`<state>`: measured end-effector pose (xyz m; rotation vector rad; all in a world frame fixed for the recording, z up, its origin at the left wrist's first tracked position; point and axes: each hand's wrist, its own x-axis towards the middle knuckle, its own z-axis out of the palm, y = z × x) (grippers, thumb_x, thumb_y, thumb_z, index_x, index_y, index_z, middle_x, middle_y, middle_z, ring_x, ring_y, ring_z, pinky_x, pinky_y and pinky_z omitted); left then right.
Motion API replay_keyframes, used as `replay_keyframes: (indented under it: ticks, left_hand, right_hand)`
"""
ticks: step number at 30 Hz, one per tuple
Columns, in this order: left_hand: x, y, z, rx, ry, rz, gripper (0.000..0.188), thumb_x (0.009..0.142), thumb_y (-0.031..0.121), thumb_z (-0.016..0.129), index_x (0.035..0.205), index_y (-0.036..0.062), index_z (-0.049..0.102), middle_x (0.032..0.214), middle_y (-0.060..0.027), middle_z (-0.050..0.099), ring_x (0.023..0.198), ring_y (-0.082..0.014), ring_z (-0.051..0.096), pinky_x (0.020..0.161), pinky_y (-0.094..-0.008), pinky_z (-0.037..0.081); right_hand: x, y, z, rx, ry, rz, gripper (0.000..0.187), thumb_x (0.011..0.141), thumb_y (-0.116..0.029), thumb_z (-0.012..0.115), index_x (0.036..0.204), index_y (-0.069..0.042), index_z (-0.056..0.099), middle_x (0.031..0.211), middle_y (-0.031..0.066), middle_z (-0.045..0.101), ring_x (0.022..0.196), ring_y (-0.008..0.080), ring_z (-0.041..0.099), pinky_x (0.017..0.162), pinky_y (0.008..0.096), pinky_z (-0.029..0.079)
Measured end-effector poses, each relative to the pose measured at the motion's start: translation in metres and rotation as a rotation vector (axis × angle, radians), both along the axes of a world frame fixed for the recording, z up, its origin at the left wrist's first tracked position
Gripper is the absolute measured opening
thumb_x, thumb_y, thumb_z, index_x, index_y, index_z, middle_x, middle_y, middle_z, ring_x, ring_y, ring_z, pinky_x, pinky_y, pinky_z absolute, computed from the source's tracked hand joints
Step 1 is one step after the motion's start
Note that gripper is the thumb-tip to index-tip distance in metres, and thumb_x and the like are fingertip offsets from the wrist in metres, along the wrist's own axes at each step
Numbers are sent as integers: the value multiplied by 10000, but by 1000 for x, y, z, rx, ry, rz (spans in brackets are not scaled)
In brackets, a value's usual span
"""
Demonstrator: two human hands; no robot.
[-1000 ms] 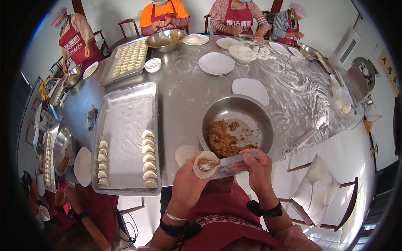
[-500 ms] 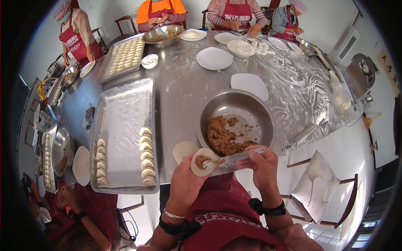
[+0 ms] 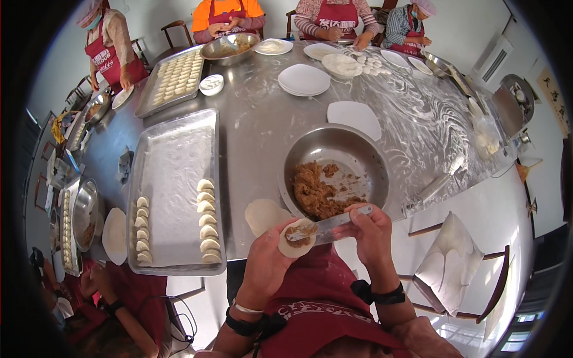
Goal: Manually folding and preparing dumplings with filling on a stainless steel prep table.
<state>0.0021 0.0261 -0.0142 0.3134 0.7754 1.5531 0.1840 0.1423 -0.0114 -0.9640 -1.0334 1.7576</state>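
Note:
My left hand (image 3: 267, 258) is closed round the edge of a round dumpling wrapper (image 3: 292, 250), which lies across its fingers. Brown filling (image 3: 301, 240) sits in the middle of that wrapper. A flat, pale spatula (image 3: 329, 227) is pinched by its handle in my right hand (image 3: 366, 231), its tip pressed on the filling. Just beyond both hands stands a steel mixing bowl (image 3: 376, 161) with more brown filling (image 3: 319, 191) on its near left side. Another wrapper (image 3: 260, 215) lies on the table behind my left hand.
Left of me, a metal tray (image 3: 173, 238) carries two rows of dumplings (image 3: 209, 230). White plates (image 3: 304, 79) lie past the bowl, and flour (image 3: 418, 137) coats the table's right side. A chair (image 3: 450, 265) stands right. Several people in red aprons work around the table.
The spatula's tip has swung over the filling, which is now pressed into a more compact patch. My left hand has tilted the wrapper and shifted it slightly right.

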Motion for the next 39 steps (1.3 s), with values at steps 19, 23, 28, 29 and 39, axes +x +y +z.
replay_keyframes:
  ticks: [19, 23, 28, 29, 39]
  left_hand:
    - [-1, 0, -3, -64, -115, 5, 555, 1097, 382, 273, 1408, -61, 396, 1401, -204, 512, 1301, -341, 523, 1099, -513, 446]
    - [1, 0, 0, -68, -144, -7, 531, 1103, 340, 276, 1381, -88, 425, 1366, -201, 536, 1275, -315, 548, 1084, -483, 468]
    - [1, -2, -4, -62, -77, 23, 557, 1099, 379, 265, 1401, -67, 410, 1394, -206, 515, 1305, -343, 519, 1101, -511, 444]
    - [1, -3, -4, -63, -77, 23, 557, 1099, 379, 265, 1401, -67, 410, 1394, -206, 515, 1305, -343, 519, 1101, -511, 444]
    - [-2, -2, -11, -64, -81, 41, 534, 1101, 372, 287, 1398, -50, 425, 1372, -186, 530, 1267, -326, 546, 1073, -487, 472]
  right_hand:
    - [28, 3, -24, 66, 211, 79, 169, 981, -79, 571, 1063, 55, 631, 943, 155, 692, 809, 299, 733, 738, 396, 624]
    - [25, 0, -24, 57, 142, 53, 170, 974, -85, 578, 1051, 55, 635, 929, 146, 690, 779, 287, 730, 716, 390, 624]
    - [25, 0, -20, 75, 158, -14, 167, 972, -82, 578, 1050, 55, 633, 922, 144, 691, 774, 278, 729, 707, 381, 622]
    - [22, -2, -18, 75, 176, -25, 166, 976, -79, 571, 1051, 55, 633, 922, 143, 692, 775, 276, 729, 709, 378, 621]
    - [30, 0, -10, 159, 80, -187, 177, 997, -80, 542, 1060, 62, 626, 903, 153, 690, 777, 258, 725, 726, 360, 620]
